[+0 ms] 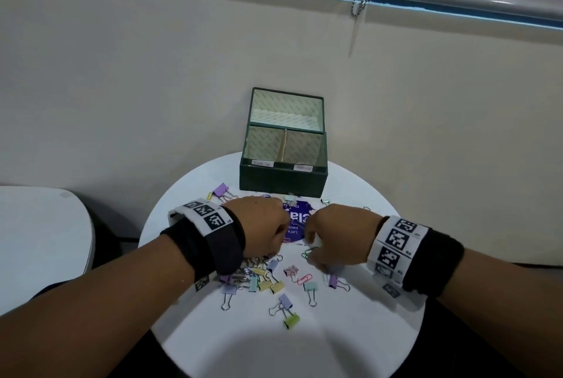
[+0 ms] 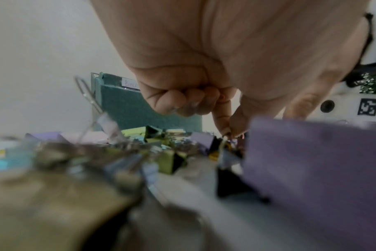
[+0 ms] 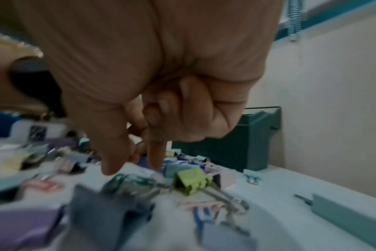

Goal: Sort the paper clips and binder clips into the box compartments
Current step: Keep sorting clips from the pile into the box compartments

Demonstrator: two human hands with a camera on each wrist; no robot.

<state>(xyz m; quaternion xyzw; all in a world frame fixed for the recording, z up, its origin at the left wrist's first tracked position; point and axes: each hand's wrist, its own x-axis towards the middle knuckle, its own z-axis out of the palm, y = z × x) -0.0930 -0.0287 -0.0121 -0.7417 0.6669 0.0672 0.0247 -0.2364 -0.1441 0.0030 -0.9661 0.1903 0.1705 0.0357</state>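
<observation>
The left hand (image 2: 195,71) has its outer fingers (image 2: 176,103) curled into the palm, while forefinger and thumb reach down and pinch the wire handle of a binder clip (image 2: 224,152) in the pile; blur hides which colour it is. The right hand (image 3: 152,81) likewise curls its outer fingers, with thumb and forefinger pointing down, narrowly apart, just above a green paper clip (image 3: 120,180); whether they touch it I cannot tell. From the head view both hands hide what lies under them. Pastel binder clips (image 1: 259,281) and a few paper clips (image 1: 304,279) lie scattered on the near half of the round white desk (image 1: 365,332), around a purple sticker (image 1: 294,225) partly covered by the hands. At the far edge stands the dark green box (image 1: 283,179), lid open, its two labelled compartments side by side; the labels are too small to read, and the compartment floors are cut off by the front wall.
</observation>
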